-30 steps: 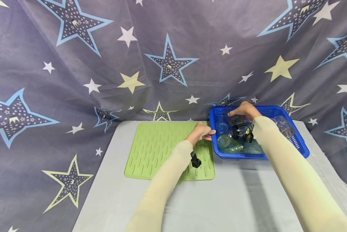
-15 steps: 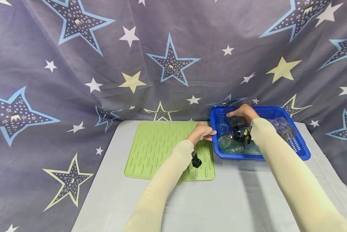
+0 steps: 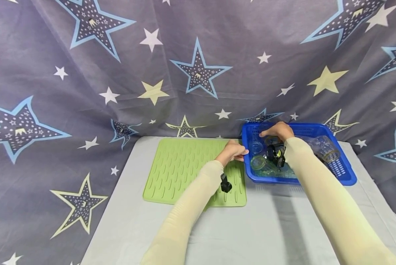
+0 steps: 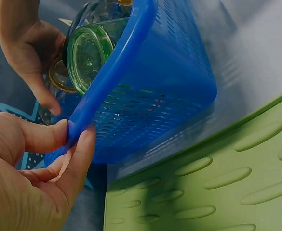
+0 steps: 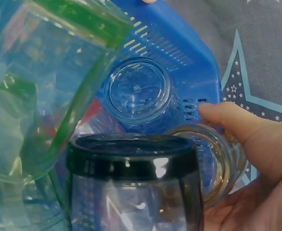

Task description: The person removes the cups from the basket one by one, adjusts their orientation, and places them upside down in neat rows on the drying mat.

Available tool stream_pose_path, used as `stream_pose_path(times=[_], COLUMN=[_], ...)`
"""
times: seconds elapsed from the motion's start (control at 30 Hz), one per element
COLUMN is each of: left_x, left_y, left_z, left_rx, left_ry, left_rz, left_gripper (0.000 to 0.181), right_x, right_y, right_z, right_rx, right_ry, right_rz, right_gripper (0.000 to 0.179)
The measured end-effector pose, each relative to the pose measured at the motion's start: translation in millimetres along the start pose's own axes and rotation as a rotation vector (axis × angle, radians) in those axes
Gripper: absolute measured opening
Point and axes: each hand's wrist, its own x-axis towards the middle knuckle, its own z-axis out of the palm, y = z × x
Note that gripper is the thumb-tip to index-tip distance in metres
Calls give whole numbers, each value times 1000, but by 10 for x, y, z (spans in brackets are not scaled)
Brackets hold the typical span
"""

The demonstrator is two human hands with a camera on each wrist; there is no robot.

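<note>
A pale cloth covers the work surface, on which stands a blue basket, the landmark for all places given here. Behind the basket hangs a grey-violet curtain printed with white, yellow and blue-edged stars; it also closes the scene at both sides. Just left of the basket lies a green mat, flat and marked with raised oval ridges. A dark band of shadow crosses the cloth in front of the basket. Both arms, in cream sleeves, enter from the near side of the basket. The left hand reaches over the mat and pinches the basket's left rim between thumb and fingers, as the left wrist view shows. The right hand bends down into the basket's rear left part, its thumb extended along one side of an amber-rimmed glass; the glass lies in its grip inside the basket, though most of the fingertips are hidden. Around it, also within the basket, are a clear glass near the left wall, a dark-rimmed glass, a green-rimmed jar tilted in the front left, and a large clear jar at the right.
</note>
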Motion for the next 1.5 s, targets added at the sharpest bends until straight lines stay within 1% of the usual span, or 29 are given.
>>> stream_pose_path(times=[0.17, 0.3, 0.47, 0.6, 0.8, 0.9, 0.97, 1.07, 1.1, 1.23, 1.3, 1.37, 1.47, 1.5], left_x=[-7, 11, 18, 10, -1, -4, -11, -22, -26, -36, -40, -45, -52, -52], left_y=[14, 22, 30, 18, 11, 3, -1, -5, -8, -24, -30, -36, -43, -46], left_z=[13, 19, 22, 19, 3, 1, 0, 3, 6, 22, 26, 26, 28, 30], left_rx=[10, 2, -1, 13, -1, -7, -6, -6, -9, -12, -15, -24, -30, -31], left_ry=[0, 1, 9, 10, 4, 4, 9, 16, 17, 9, 12, 16, 18, 18], left_rz=[-3, 6, 12, 11, 24, 29, 33, 44, 47, 59, 61, 60, 60, 61], left_gripper=[26, 30, 36, 40, 43, 40, 37, 32, 30, 28, 25, 18, 5, 7], right_x=[-20, -50, -3, 17, 6, -13, -28, -58, -69, -98, -111, -129, -168, -182], right_y=[40, 55, 100, 140, 177, 189, 203, 232, 242, 283, 292, 297, 304, 307], right_z=[-1, -14, -10, -16, -63, -119, -165, -236, -255, -316, -335, -351, -366, -367], right_rx=[51, 119, 213, 255, 297, 313, 323, 344, 371, 489, 519, 505, 487, 492], right_ry=[7, 17, 19, 7, 16, 1, -15, -20, -22, -19, -9, 18, 51, 60], right_rz=[6, 5, -23, -48, -72, -78, -78, -103, -116, -181, -213, -240, -278, -292], right_gripper=[97, 100, 101, 104, 98, 101, 106, 115, 115, 103, 94, 93, 100, 101])
